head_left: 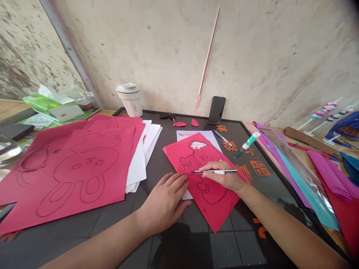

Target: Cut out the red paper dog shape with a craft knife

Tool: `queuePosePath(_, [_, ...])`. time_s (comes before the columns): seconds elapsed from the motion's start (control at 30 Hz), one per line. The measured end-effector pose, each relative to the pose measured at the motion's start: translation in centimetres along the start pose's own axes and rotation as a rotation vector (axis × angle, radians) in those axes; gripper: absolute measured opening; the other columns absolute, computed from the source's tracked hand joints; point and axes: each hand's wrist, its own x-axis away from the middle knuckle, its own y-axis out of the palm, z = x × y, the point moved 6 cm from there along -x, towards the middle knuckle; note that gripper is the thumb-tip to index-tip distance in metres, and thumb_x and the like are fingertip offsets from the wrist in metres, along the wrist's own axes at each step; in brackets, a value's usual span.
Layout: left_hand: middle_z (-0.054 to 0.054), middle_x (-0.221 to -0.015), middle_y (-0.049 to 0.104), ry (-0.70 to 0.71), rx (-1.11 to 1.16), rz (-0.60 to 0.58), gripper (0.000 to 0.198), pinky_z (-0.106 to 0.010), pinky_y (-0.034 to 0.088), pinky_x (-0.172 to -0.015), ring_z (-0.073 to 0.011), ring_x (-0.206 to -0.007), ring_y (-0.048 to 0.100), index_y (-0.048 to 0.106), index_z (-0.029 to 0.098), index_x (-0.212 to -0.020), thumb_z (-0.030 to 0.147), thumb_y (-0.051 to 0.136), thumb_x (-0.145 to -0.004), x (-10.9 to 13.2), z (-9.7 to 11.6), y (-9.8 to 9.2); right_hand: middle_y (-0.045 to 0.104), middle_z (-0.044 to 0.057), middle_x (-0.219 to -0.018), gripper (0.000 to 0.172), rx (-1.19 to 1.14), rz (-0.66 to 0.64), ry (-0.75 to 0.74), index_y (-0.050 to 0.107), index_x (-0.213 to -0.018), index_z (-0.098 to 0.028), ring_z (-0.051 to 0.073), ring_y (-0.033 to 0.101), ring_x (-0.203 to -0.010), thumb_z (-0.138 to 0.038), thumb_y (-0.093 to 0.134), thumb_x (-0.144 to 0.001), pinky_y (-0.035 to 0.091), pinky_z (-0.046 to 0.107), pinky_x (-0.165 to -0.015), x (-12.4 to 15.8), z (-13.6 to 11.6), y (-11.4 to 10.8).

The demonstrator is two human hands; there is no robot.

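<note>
My right hand (221, 175) grips a slim silver craft knife (228, 171), its tip touching the red paper (215, 220). That sheet lies at a slant and carries a dark-outlined rabbit drawing; an oval opening near its top shows white paper (179, 136) underneath. My left hand (166, 200) is flat, its fingers stretched out, with the fingertips against the sheet's left edge. Two small red cut-out pieces (179, 124) lie beyond the sheet. A silver pen (223, 138) and a green-and-white glue stick (246, 145) are right of the paper's top.
Large red sheets with rabbit outlines (112, 179) cover the left, over a stack of white paper (138, 168). Along the wall stand a white cup (130, 100), keys (168, 116) and a phone (217, 110). Coloured sheets (297, 175) lie at the right beyond the dark table's rim.
</note>
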Motion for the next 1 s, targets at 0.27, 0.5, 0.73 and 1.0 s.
queuePosePath(0.27, [-0.013,-0.127,0.063,-0.011,0.025,-0.019,0.035,-0.047,0.046,-0.101,-0.0303,-0.117,0.057,0.061,0.012,-0.122,0.034,0.05,-0.097,-0.2,0.1,-0.1,0.078,0.003,-0.091,0.017,0.069,-0.055,-0.039,0.078,-0.098,-0.024,0.017,0.071,-0.085,-0.031,0.068,-0.087,0.057,0.029,-0.079,-0.1,-0.8,0.6])
queuePosePath(0.5, [-0.013,-0.127,0.063,-0.029,0.018,-0.035,0.034,-0.047,0.046,-0.101,-0.0301,-0.117,0.058,0.062,0.014,-0.122,0.034,0.053,-0.096,-0.3,0.0,-0.2,0.075,0.005,-0.087,0.02,0.096,-0.086,-0.111,0.077,-0.102,-0.022,0.016,0.069,-0.078,-0.03,0.065,-0.089,0.056,0.029,-0.073,0.3,-1.3,0.3])
queuePosePath(0.73, [-0.013,-0.126,0.063,-0.02,0.026,-0.02,0.035,-0.048,0.046,-0.101,-0.0303,-0.117,0.057,0.061,0.013,-0.122,0.033,0.05,-0.097,-0.2,0.0,-0.2,0.075,0.003,-0.082,0.018,0.09,-0.018,-0.132,0.078,-0.098,-0.023,0.015,0.067,-0.072,-0.033,0.068,-0.088,0.053,0.027,-0.065,0.5,-0.9,-0.7])
queuePosePath(1.0, [-0.013,-0.126,0.063,-0.024,0.035,-0.028,0.034,-0.048,0.046,-0.101,-0.0307,-0.117,0.057,0.061,0.014,-0.122,0.034,0.05,-0.097,-0.2,0.0,-0.2,0.076,0.004,-0.084,0.016,0.057,0.016,-0.103,0.078,-0.095,-0.022,0.017,0.067,-0.074,-0.031,0.067,-0.087,0.053,0.029,-0.067,0.5,-0.6,-0.9])
